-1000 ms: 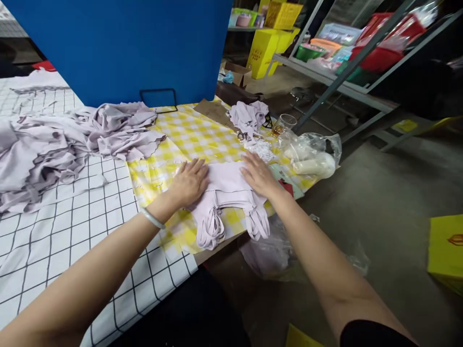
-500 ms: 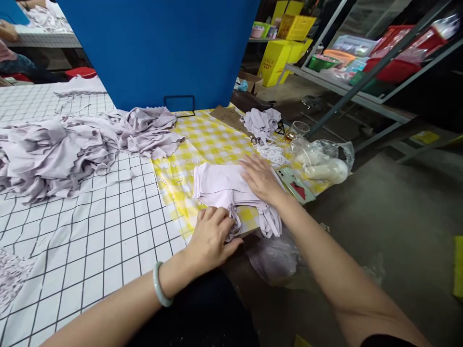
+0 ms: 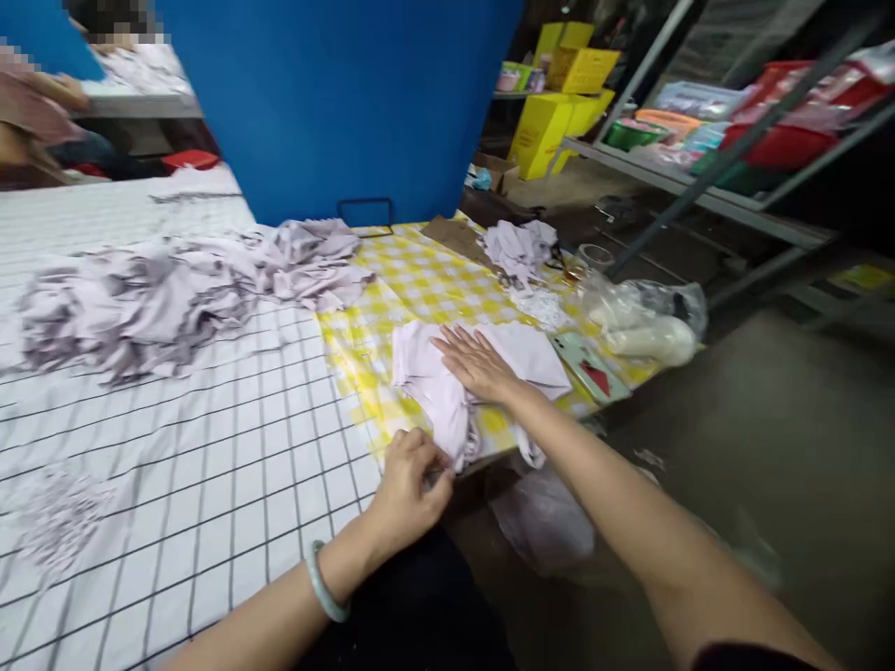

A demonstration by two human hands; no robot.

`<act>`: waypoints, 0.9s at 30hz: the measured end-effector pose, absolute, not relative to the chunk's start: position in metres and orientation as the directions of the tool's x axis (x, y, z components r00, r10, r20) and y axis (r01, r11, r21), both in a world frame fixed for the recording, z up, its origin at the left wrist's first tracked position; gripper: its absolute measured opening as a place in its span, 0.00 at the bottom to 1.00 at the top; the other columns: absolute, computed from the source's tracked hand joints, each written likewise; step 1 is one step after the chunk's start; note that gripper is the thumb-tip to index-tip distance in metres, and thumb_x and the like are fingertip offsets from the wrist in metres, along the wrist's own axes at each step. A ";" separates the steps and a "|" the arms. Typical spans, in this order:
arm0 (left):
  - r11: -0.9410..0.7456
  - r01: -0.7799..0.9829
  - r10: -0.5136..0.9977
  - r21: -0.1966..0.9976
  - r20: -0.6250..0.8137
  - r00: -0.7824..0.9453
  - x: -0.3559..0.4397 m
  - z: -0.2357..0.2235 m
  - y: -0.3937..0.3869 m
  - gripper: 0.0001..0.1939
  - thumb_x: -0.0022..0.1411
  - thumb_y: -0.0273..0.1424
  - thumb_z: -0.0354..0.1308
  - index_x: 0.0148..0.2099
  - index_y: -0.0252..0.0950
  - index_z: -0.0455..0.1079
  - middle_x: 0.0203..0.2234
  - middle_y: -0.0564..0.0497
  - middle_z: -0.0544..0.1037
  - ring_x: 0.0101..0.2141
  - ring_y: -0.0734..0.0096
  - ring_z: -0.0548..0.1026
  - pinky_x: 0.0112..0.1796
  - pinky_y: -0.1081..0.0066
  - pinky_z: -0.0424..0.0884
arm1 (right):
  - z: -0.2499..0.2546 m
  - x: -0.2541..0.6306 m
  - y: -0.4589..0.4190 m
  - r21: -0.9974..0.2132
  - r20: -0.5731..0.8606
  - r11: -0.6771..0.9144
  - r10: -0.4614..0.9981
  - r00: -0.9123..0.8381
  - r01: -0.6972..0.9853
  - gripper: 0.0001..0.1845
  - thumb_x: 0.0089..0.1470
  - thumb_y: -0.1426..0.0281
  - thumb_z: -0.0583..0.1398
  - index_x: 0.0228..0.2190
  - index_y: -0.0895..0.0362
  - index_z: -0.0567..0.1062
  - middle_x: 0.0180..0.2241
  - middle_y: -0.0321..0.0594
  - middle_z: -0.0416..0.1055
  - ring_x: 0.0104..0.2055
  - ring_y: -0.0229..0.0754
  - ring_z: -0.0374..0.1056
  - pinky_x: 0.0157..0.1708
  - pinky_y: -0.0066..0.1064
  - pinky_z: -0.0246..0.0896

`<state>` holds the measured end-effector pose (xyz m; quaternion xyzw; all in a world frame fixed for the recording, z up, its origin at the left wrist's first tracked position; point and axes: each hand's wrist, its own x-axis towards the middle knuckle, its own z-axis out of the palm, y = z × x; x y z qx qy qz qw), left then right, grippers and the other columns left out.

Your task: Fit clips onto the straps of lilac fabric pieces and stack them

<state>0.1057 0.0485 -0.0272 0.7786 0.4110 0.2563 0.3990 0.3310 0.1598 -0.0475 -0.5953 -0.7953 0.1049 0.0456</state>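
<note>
A stack of pale lilac strappy tops (image 3: 535,354) lies on the yellow checked cloth near the table's front edge, straps toward me. My right hand (image 3: 479,365) rests flat on the stack with its fingers stretched out. At the near left corner, my left hand (image 3: 412,480) is curled, thumb and fingers closed on a strap (image 3: 458,438) by the table edge. Another strap loop (image 3: 530,450) hangs to its right. A pale green bracelet (image 3: 325,582) circles my left wrist.
Crumpled lilac fabric (image 3: 154,303) covers part of the white grid cloth. A blue panel (image 3: 350,102) stands behind. Right of the stack lie a green phone (image 3: 593,368) and a plastic bag (image 3: 650,326). Another person's arm (image 3: 60,89) shows far left; a metal shelf (image 3: 699,191) stands right.
My left hand has come off the stack's upper left and moved down to the straps, closing there. My right hand has slid leftward across the stack. The view has turned left.
</note>
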 end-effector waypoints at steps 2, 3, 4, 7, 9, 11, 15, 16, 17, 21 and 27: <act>-0.357 0.403 0.845 0.843 0.108 0.523 0.099 -0.026 0.044 0.06 0.58 0.24 0.57 0.38 0.36 0.74 0.35 0.46 0.72 0.40 0.60 0.68 0.43 0.58 0.66 | -0.053 0.334 0.154 -0.192 -0.037 0.275 0.957 -0.287 0.942 0.31 0.68 0.59 0.39 0.68 0.50 0.53 0.71 0.39 0.43 0.73 0.48 0.37 0.69 0.52 0.33; -0.365 0.376 0.849 0.851 0.139 0.510 0.092 -0.026 0.044 0.09 0.57 0.24 0.58 0.41 0.36 0.74 0.37 0.45 0.73 0.41 0.59 0.68 0.44 0.58 0.67 | -0.055 0.337 0.154 -0.173 -0.031 0.276 0.958 -0.285 0.945 0.31 0.68 0.59 0.39 0.68 0.50 0.54 0.71 0.39 0.45 0.73 0.49 0.39 0.68 0.54 0.36; -0.374 0.348 0.855 0.860 0.174 0.488 0.083 -0.024 0.045 0.12 0.57 0.24 0.58 0.45 0.36 0.73 0.40 0.44 0.73 0.42 0.59 0.68 0.45 0.58 0.68 | -0.056 0.339 0.156 -0.155 -0.039 0.276 0.958 -0.285 0.949 0.31 0.67 0.59 0.40 0.67 0.51 0.56 0.70 0.41 0.48 0.72 0.51 0.43 0.67 0.55 0.41; -0.359 0.313 0.908 0.879 0.252 0.334 0.040 -0.018 0.055 0.17 0.59 0.25 0.58 0.52 0.36 0.70 0.45 0.43 0.72 0.47 0.58 0.68 0.50 0.56 0.68 | -0.043 0.324 0.182 -0.062 0.026 0.303 0.953 -0.302 0.951 0.28 0.62 0.58 0.49 0.58 0.54 0.71 0.62 0.50 0.66 0.63 0.60 0.61 0.58 0.56 0.58; -0.289 0.327 0.955 0.900 0.245 0.169 0.006 -0.011 0.064 0.16 0.62 0.25 0.56 0.52 0.37 0.69 0.47 0.43 0.71 0.50 0.58 0.68 0.53 0.54 0.67 | -0.024 0.280 0.205 -0.064 0.157 0.411 0.904 -0.398 0.909 0.22 0.62 0.61 0.50 0.49 0.56 0.76 0.52 0.52 0.74 0.56 0.58 0.68 0.54 0.50 0.61; -0.192 0.329 0.981 0.925 0.193 0.028 -0.025 -0.004 0.073 0.14 0.64 0.28 0.54 0.52 0.39 0.69 0.48 0.43 0.71 0.52 0.57 0.67 0.54 0.51 0.66 | -0.005 0.213 0.227 -0.143 0.223 0.549 0.829 -0.514 0.823 0.18 0.64 0.64 0.50 0.44 0.54 0.77 0.46 0.48 0.76 0.48 0.51 0.71 0.49 0.42 0.64; -0.037 0.253 0.998 0.967 0.050 -0.044 -0.069 0.004 0.080 0.15 0.66 0.34 0.53 0.54 0.43 0.69 0.54 0.43 0.69 0.57 0.53 0.64 0.51 0.52 0.69 | 0.005 0.090 0.282 -0.187 0.168 0.496 0.867 -0.470 0.848 0.11 0.58 0.71 0.57 0.43 0.56 0.75 0.45 0.48 0.72 0.43 0.49 0.69 0.40 0.37 0.63; -0.001 0.230 0.999 0.973 0.013 -0.050 -0.076 0.005 0.079 0.15 0.66 0.36 0.54 0.55 0.45 0.69 0.55 0.44 0.68 0.58 0.52 0.64 0.50 0.53 0.70 | 0.003 0.076 0.298 -0.172 0.184 0.451 0.888 -0.421 0.876 0.13 0.56 0.73 0.58 0.44 0.58 0.74 0.47 0.52 0.70 0.46 0.52 0.67 0.41 0.39 0.62; 0.039 0.211 0.998 0.977 -0.027 -0.059 -0.084 0.004 0.078 0.15 0.66 0.37 0.54 0.55 0.46 0.69 0.56 0.44 0.68 0.58 0.51 0.63 0.50 0.53 0.71 | 0.001 0.069 0.314 -0.158 0.200 0.406 0.906 -0.374 0.900 0.15 0.54 0.76 0.58 0.44 0.59 0.74 0.48 0.55 0.68 0.48 0.55 0.66 0.42 0.41 0.61; 0.187 0.159 0.981 0.969 -0.176 -0.080 -0.106 -0.002 0.074 0.14 0.67 0.40 0.53 0.51 0.46 0.72 0.55 0.45 0.69 0.57 0.51 0.65 0.51 0.51 0.69 | 0.003 0.084 0.347 -0.158 0.174 0.399 0.911 -0.373 0.903 0.08 0.50 0.79 0.59 0.32 0.58 0.74 0.42 0.52 0.71 0.51 0.58 0.63 0.47 0.46 0.58; 0.117 0.154 0.985 0.981 -0.095 -0.143 -0.113 0.007 0.099 0.31 0.62 0.40 0.60 0.65 0.47 0.58 0.66 0.45 0.56 0.62 0.51 0.59 0.59 0.48 0.60 | 0.055 0.071 0.258 -0.790 0.204 0.444 0.841 -0.501 0.424 0.05 0.62 0.65 0.57 0.37 0.53 0.69 0.41 0.41 0.73 0.39 0.43 0.68 0.38 0.34 0.64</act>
